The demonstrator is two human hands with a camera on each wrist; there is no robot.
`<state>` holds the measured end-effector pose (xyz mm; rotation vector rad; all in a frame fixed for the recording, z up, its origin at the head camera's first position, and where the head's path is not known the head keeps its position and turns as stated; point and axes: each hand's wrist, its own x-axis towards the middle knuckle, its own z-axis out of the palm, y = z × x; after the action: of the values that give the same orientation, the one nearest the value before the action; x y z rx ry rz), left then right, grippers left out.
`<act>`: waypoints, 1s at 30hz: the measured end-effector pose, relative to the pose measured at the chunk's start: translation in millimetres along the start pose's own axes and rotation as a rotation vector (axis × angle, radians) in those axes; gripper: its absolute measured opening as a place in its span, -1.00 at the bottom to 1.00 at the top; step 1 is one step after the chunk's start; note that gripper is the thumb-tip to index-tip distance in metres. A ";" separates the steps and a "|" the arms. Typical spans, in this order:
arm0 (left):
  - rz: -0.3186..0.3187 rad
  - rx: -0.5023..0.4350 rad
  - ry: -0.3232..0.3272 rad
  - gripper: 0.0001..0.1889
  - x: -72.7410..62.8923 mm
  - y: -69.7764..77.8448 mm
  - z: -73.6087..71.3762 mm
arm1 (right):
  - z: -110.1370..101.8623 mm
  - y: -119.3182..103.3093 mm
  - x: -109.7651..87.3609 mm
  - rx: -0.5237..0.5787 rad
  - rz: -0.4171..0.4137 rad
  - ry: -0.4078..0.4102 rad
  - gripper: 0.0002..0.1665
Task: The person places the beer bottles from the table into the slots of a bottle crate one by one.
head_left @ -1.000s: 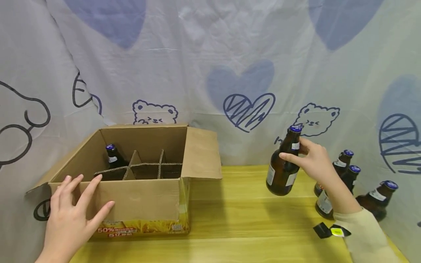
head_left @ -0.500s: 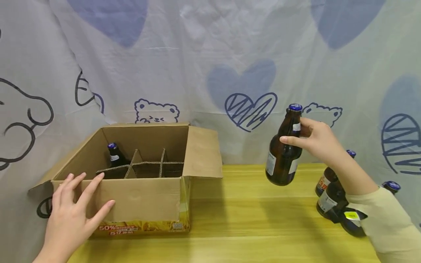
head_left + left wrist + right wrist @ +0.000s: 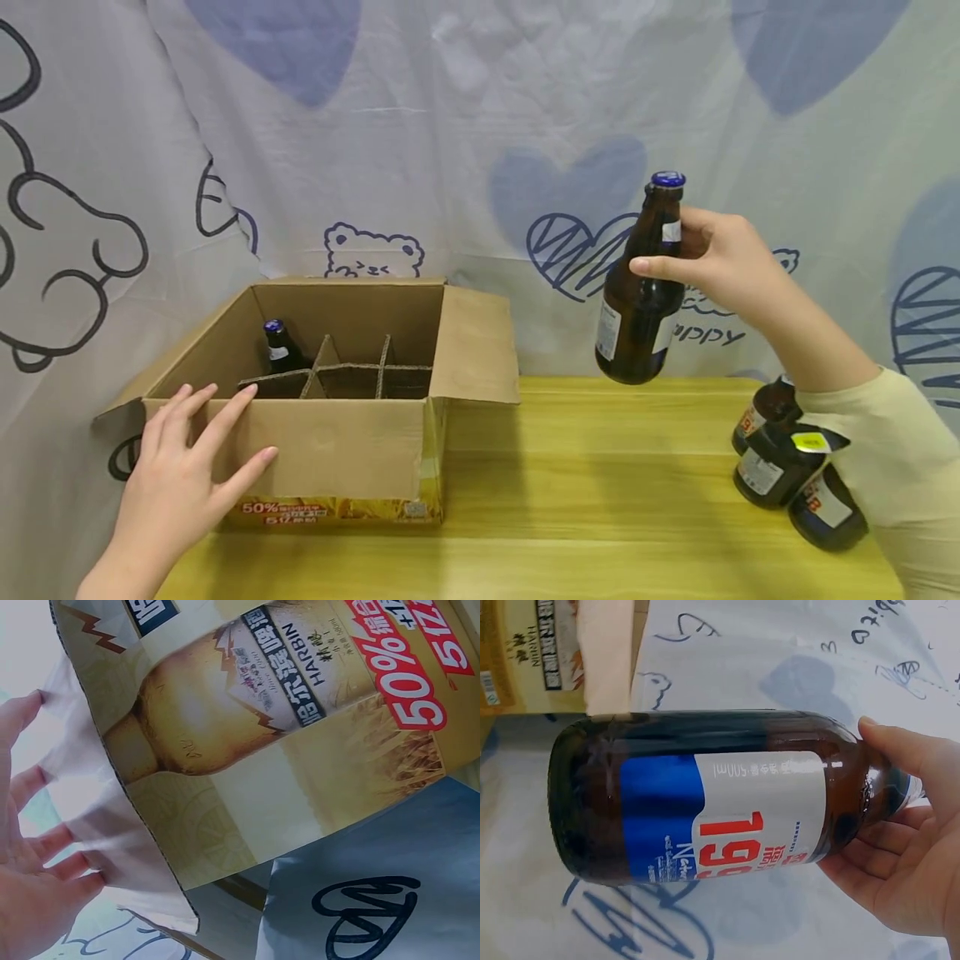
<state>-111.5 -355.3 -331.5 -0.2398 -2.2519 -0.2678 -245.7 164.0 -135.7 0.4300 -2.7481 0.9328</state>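
Observation:
My right hand (image 3: 723, 250) grips a brown beer bottle (image 3: 637, 292) round its shoulder and neck, holding it nearly upright above the table. The right wrist view shows the bottle's blue and white label (image 3: 727, 817) with red print. On the left, the fingers of my left hand (image 3: 183, 458) lie spread over the front flap of an open cardboard box (image 3: 330, 450), fingertips at its top edge. Inside the box, a blue-capped bottle (image 3: 281, 346) stands in the back left compartment beside the cardboard dividers (image 3: 348, 367). The left wrist view shows the box's printed side (image 3: 225, 727).
Several more brown bottles (image 3: 761, 467) stand at the right of the yellow wood-grain table (image 3: 570, 500), partly hidden by my right forearm and sleeve. A side flap (image 3: 476, 346) sticks out from the box's right. A patterned cloth (image 3: 465, 125) hangs behind.
My right hand has raised the bottle well higher above the table. The left hand keeps its place on the box, while the whole view has shifted slightly.

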 end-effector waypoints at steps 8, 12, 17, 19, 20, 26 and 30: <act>-0.007 0.036 -0.036 -0.19 3.4 2.3 -3.5 | 3.7 -27.9 23.3 0.082 -0.072 0.003 -0.39; 0.000 0.043 -0.053 -0.21 4.8 4.6 -4.2 | 11.5 -41.6 33.9 0.165 -0.095 -0.038 -0.42; 0.010 0.057 -0.061 -0.17 6.2 6.5 -6.3 | 24.4 -59.9 40.0 0.269 -0.150 -0.100 -0.41; 0.011 0.055 -0.065 -0.17 6.3 6.7 -7.1 | 28.5 -67.1 40.7 0.292 -0.165 -0.110 -0.43; 0.010 0.054 -0.068 -0.17 6.2 6.8 -7.3 | 30.6 -70.5 41.0 0.299 -0.171 -0.109 -0.44; 0.011 0.046 -0.060 -0.17 5.1 6.9 -7.7 | 45.4 -90.3 45.1 0.361 -0.191 -0.070 -0.54; 0.014 0.046 -0.053 -0.16 5.4 5.9 -8.5 | 56.1 -102.6 50.1 0.418 -0.225 -0.063 -0.57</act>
<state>-107.2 -351.5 -321.4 -0.2411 -2.3054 -0.2039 -263.6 41.2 -107.7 0.8287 -2.4776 1.4498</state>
